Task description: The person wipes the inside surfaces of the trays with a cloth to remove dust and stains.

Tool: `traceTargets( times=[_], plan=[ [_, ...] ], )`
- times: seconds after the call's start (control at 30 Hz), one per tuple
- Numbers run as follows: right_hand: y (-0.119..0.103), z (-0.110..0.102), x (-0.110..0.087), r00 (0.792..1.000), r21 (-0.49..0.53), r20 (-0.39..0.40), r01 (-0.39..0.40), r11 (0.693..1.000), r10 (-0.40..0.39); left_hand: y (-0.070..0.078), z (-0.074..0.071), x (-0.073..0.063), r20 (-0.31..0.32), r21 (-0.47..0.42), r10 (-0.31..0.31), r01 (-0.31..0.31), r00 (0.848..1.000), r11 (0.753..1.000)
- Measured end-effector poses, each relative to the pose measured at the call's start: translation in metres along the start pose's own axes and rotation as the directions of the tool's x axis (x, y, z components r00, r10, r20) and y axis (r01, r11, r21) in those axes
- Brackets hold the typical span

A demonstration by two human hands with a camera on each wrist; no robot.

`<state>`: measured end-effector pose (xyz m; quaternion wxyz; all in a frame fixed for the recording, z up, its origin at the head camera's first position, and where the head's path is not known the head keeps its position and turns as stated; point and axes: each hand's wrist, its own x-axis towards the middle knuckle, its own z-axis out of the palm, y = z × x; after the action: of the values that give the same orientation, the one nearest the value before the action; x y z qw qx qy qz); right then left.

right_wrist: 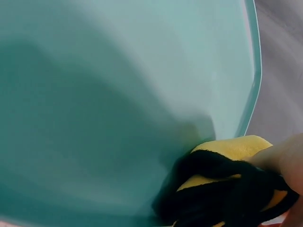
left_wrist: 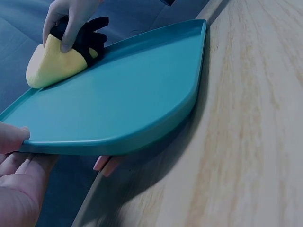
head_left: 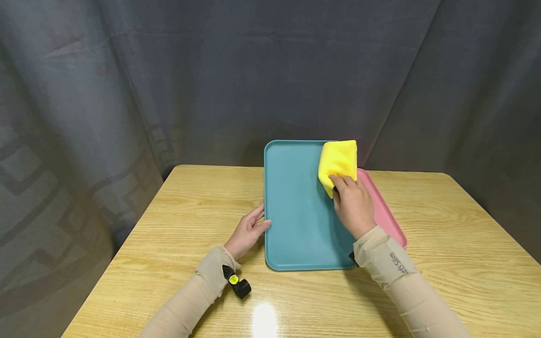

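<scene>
on round-cornered teal tray (head_left: 296, 202), plush yellow cloth (head_left: 339, 159)

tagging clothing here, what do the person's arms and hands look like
Left hand and right hand are bare. Close-fitting beige fabric sleeves reach the wrists; the right one bears dark printed lettering. The left wrist has a black fitting with a round yellow label; a black sliver shows at the right.

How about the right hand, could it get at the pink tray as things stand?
Probably yes, at its right edge: that strip of the pink tray shows beside the right hand. But that hand holds the yellow cloth, and the blue tray hides most of the rest.
</scene>
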<state>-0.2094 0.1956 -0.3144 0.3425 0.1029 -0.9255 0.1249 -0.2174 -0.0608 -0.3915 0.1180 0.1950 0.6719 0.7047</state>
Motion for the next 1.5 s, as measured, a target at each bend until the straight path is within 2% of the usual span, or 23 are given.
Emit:
traceTargets(
  times=[0.23, 0.57, 0.9, 1.2, 1.5],
  plan=[
    [-0.001, 0.000, -0.001, 0.999, -0.003, 0.040, -0.022, 1.000, 0.022, 0.000, 0.001, 0.000, -0.009, 0.017, 0.001, -0.001, 1.000, 1.000],
    [-0.007, 0.003, -0.003, 0.999, -0.016, 0.012, 0.048, 0.999, -0.048, -0.002, 0.001, 0.001, -0.001, 0.031, -0.006, 0.006, 1.000, 1.000],
    [-0.024, 0.005, -0.003, 0.996, -0.014, 0.008, 0.092, 0.996, -0.092, -0.002, 0.001, 0.002, -0.006, 0.024, -0.007, 0.007, 1.000, 1.000],
    [-0.036, 0.011, -0.003, 0.989, 0.005, -0.038, 0.147, 0.989, -0.146, 0.000, 0.004, 0.003, -0.006, 0.026, 0.001, -0.001, 1.000, 1.000],
    [-0.047, 0.015, -0.003, 0.984, 0.000, -0.026, 0.176, 0.984, -0.176, 0.000, 0.004, 0.002, 0.002, 0.025, -0.004, 0.004, 1.000, 1.000]
  ],
)
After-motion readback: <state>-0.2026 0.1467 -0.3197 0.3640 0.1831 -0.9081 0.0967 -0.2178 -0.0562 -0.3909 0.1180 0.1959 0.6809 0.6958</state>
